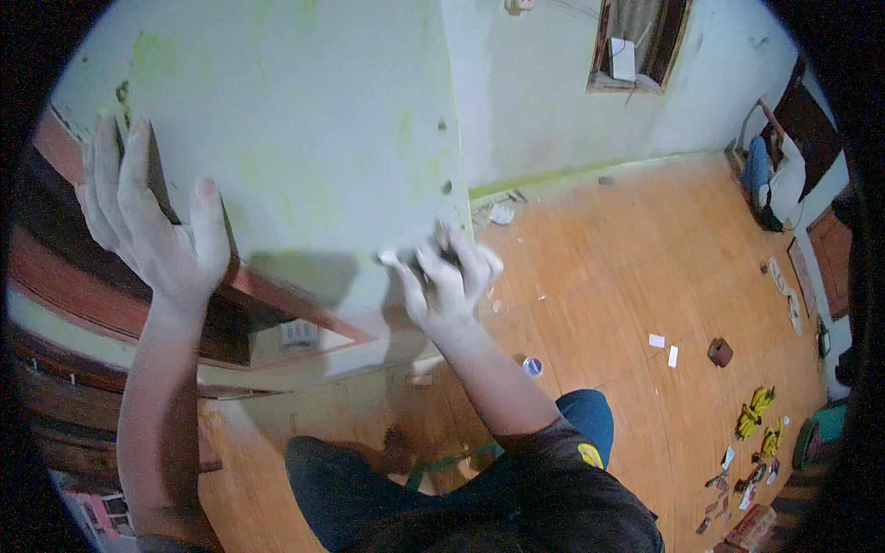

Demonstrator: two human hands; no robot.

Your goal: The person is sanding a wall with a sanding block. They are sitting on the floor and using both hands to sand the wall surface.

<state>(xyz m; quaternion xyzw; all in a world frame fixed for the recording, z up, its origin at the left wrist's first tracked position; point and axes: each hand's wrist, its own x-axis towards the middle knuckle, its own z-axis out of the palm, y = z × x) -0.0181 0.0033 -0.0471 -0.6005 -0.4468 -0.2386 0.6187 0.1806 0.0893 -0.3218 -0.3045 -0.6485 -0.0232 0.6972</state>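
Observation:
Before me rises a pale painted wall (311, 124) with yellow-green patches and several dark holes or marks near its right edge. Raised at the left, my left hand (155, 207) has its fingers spread over the wall beside a reddish frame edge, holding nothing. My right hand (446, 276) is near the wall's lower right part, slightly blurred, with fingers bent and apart. Whether something small is between its fingers cannot be told. Both hands look whitish, as if dusty. A reddish wooden frame (297, 301) runs below the wall patch between my hands.
On the tiled floor (608, 276) lie a round lidded tin (532, 366), white cards (673, 356), a brown block-like object (720, 352), and bananas (760, 401). Another person (781, 180) is at the far right wall. A window (639, 48) stands in the back wall.

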